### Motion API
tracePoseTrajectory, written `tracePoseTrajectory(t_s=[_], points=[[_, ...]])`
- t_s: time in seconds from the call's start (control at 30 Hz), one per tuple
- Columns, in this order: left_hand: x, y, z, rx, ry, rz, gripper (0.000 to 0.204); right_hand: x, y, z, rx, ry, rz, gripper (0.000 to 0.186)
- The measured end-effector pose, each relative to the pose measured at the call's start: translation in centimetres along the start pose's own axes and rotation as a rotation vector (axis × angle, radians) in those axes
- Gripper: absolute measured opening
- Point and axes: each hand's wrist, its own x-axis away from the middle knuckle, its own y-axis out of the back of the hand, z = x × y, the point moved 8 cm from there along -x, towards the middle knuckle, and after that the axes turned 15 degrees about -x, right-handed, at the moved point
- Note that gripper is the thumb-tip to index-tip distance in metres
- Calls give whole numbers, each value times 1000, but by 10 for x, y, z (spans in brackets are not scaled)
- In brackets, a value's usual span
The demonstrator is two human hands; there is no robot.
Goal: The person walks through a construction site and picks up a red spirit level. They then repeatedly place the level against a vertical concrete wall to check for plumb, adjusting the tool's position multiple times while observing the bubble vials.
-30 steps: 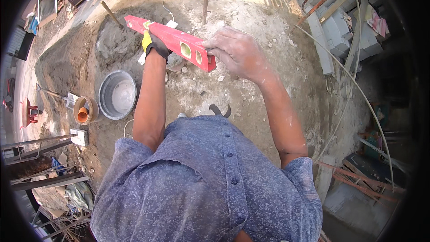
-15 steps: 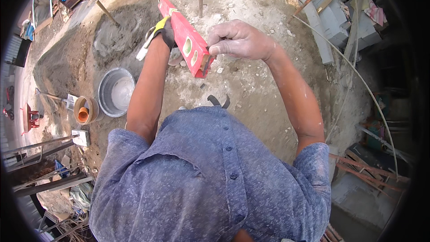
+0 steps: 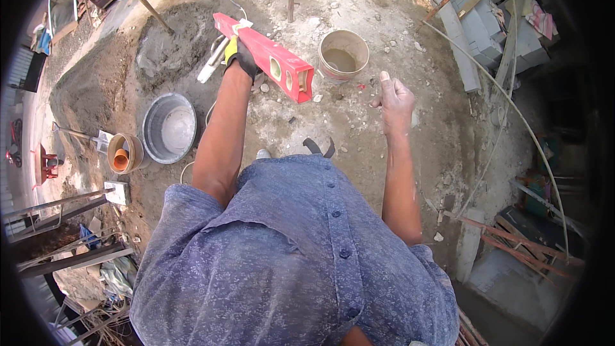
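My left hand [image 3: 238, 56], in a yellow and black glove, grips a long red box [image 3: 269, 55] with oval windows and an open near end. The box slants from upper left to lower right above the rough ground. Close beside that glove is a white stick-like piece [image 3: 213, 62], which I cannot tell as held or lying. Bare and dusty, my right hand [image 3: 395, 104] is apart from the box on the right, fingers curled and thumb up; what the fingers enclose, if anything, is hidden. A bucket [image 3: 344, 40] with murky contents stands between the box and that hand.
On the left stand a grey basin [image 3: 152, 138] and a beige bucket [image 3: 135, 155] holding an orange cup [image 3: 120, 159]. A wooden handle [image 3: 155, 15] sticks out of a grey mortar heap. Grey blocks [image 3: 480, 25] are stacked at upper right, and a long cable [image 3: 535, 131] curves down that side.
My right hand has left the box's near end and moved right and nearer, its pinch changed to curled fingers. The box tilts flatter, and the bucket behind shows now.
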Motion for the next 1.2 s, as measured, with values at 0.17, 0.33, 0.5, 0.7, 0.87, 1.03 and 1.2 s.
tracePoseTrajectory(t_s=[0.17,0.33,0.5,0.7,0.87,1.03,1.2], points=[[59,-66,-28,-4,-85,-278,58,23,35,14,298,82,46,57],[94,-174,-29,-298,-268,-263,52,31,-25,64,-110,195,388,71],[179,-322,27,-455,-464,172,53,1,-9,109,-136,485,54,52],[239,-373,139,-1020,-604,443,60,-12,141,151,-432,669,-282,40],[234,-409,178,-1107,-618,576,67,31,171,132,-295,752,-328,61],[153,-473,23,-889,-917,129,50,65,119,73,-79,527,-4,71],[73,-444,-104,-96,-635,351,79,70,102,4,-81,379,252,74]])
